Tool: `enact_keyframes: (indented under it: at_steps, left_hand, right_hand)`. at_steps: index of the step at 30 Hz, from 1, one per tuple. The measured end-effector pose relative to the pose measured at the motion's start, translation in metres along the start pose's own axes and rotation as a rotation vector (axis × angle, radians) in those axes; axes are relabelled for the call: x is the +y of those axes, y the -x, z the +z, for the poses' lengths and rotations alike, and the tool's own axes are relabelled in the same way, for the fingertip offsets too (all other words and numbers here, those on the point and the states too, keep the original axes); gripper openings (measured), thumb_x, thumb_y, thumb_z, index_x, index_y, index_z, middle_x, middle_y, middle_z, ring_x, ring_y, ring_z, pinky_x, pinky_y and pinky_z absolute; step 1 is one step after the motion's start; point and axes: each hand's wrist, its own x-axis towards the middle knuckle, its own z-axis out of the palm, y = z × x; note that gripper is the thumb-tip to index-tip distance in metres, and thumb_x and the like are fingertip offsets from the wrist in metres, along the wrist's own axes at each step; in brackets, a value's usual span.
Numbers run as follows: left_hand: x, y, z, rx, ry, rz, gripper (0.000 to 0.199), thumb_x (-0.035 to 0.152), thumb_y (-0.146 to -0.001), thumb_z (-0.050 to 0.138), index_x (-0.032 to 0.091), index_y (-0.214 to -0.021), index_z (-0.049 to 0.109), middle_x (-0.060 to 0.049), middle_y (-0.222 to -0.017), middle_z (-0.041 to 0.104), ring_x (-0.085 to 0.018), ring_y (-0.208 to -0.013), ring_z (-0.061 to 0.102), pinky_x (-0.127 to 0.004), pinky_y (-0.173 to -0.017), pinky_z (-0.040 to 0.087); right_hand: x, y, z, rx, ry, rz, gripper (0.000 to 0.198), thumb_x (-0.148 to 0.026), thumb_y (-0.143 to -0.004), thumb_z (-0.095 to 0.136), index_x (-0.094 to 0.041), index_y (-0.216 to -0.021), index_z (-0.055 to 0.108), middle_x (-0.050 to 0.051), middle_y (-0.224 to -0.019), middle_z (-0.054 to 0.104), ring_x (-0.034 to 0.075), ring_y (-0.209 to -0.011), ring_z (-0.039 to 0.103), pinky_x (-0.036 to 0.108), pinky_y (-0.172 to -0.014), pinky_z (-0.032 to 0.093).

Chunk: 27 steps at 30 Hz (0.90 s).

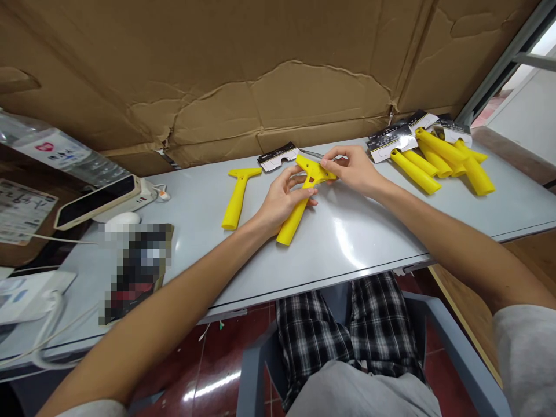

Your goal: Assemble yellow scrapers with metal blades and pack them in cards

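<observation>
A yellow T-shaped scraper (292, 223) is held tilted over the table, with my left hand (278, 200) closed around the upper part of its handle. At the head of that scraper, my right hand (354, 169) is closed in a pinch. A thin grey metal strip (311, 154) runs from its fingertips along the head's far edge; whether it is a blade or a tool I cannot tell. To the left lies another yellow scraper (235, 202). Just behind the held one is a black-and-white card (277, 157) with a cutout.
Several yellow scrapers (417, 174) with printed cards (393, 142) are piled at the right. On the left are a phone (98, 200), a power strip (145, 200), a white mouse-like object (124, 220) and a plastic bottle (65, 153). Cardboard (278, 75) stands along the table's back edge.
</observation>
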Motion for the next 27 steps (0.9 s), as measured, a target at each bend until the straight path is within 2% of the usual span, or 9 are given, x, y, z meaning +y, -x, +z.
enact_keyframes:
  at_steps: [3, 5, 8, 13, 15, 18, 21, 27]
  left_hand:
    - [-0.002, 0.001, 0.002, 0.021, -0.007, 0.036, 0.062, 0.022, -0.073, 0.091, 0.019, -0.128, 0.063, -0.017, -0.143, 0.064, -0.028, -0.121, 0.07, -0.033, -0.077, 0.067]
    - [-0.004, 0.001, 0.004, 0.041, -0.019, 0.046, 0.061, 0.023, -0.074, 0.091, 0.02, -0.129, 0.062, -0.016, -0.141, 0.064, -0.027, -0.119, 0.069, -0.034, -0.077, 0.066]
    - [-0.007, 0.003, 0.006, 0.063, -0.062, 0.068, 0.063, 0.025, -0.075, 0.09, 0.022, -0.131, 0.061, -0.015, -0.138, 0.065, -0.026, -0.113, 0.07, -0.035, -0.077, 0.064]
    - [-0.01, 0.005, 0.008, 0.068, -0.136, 0.113, 0.061, 0.035, -0.078, 0.091, 0.027, -0.131, 0.061, -0.012, -0.137, 0.064, -0.02, -0.092, 0.068, -0.037, -0.074, 0.061]
    - [-0.01, 0.007, 0.009, 0.061, -0.151, 0.13, 0.059, 0.036, -0.078, 0.092, 0.028, -0.129, 0.061, -0.01, -0.134, 0.064, -0.019, -0.087, 0.067, -0.036, -0.073, 0.06]
    - [-0.011, 0.008, 0.011, 0.073, -0.154, 0.15, 0.056, 0.032, -0.08, 0.089, 0.028, -0.128, 0.061, -0.009, -0.132, 0.065, -0.018, -0.085, 0.067, -0.035, -0.072, 0.059]
    - [-0.013, 0.009, 0.011, 0.097, -0.148, 0.161, 0.055, 0.029, -0.081, 0.087, 0.028, -0.129, 0.061, -0.009, -0.133, 0.064, -0.017, -0.083, 0.067, -0.034, -0.071, 0.059]
    - [-0.014, 0.01, 0.011, 0.102, -0.169, 0.176, 0.055, 0.034, -0.083, 0.089, 0.03, -0.13, 0.061, -0.009, -0.138, 0.064, -0.017, -0.083, 0.066, -0.034, -0.07, 0.059]
  right_hand:
    - [0.002, -0.001, -0.001, 0.014, 0.083, -0.05, 0.048, -0.063, -0.083, 0.087, -0.018, -0.091, 0.073, 0.007, -0.089, 0.072, 0.012, -0.079, 0.064, 0.028, -0.071, 0.061]
    - [0.004, -0.002, -0.003, 0.021, 0.136, -0.099, 0.048, -0.064, -0.084, 0.084, -0.017, -0.092, 0.074, 0.008, -0.094, 0.073, 0.013, -0.085, 0.065, 0.029, -0.079, 0.062]
    - [0.005, -0.003, -0.003, 0.023, 0.182, -0.168, 0.053, -0.068, -0.086, 0.08, -0.017, -0.096, 0.076, 0.009, -0.103, 0.074, 0.013, -0.093, 0.066, 0.029, -0.089, 0.062]
    - [0.004, 0.002, 0.001, 0.076, 0.251, -0.271, 0.061, -0.077, -0.091, 0.07, -0.017, -0.102, 0.078, 0.011, -0.115, 0.072, 0.015, -0.106, 0.066, 0.026, -0.085, 0.058]
    - [0.002, 0.005, 0.003, 0.076, 0.272, -0.302, 0.061, -0.078, -0.093, 0.067, -0.018, -0.104, 0.079, 0.011, -0.119, 0.071, 0.016, -0.11, 0.066, 0.027, -0.088, 0.059]
    - [-0.002, 0.01, 0.006, 0.066, 0.291, -0.344, 0.057, -0.074, -0.095, 0.067, -0.019, -0.103, 0.081, 0.01, -0.12, 0.071, 0.017, -0.112, 0.067, 0.03, -0.095, 0.06]
    - [-0.003, 0.012, 0.008, 0.067, 0.32, -0.328, 0.053, -0.069, -0.097, 0.067, -0.019, -0.104, 0.082, 0.01, -0.12, 0.072, 0.018, -0.112, 0.067, 0.033, -0.096, 0.06]
    - [-0.001, 0.013, 0.009, 0.069, 0.332, -0.359, 0.042, -0.057, -0.1, 0.068, -0.018, -0.104, 0.083, 0.011, -0.118, 0.072, 0.018, -0.109, 0.067, 0.035, -0.097, 0.059]
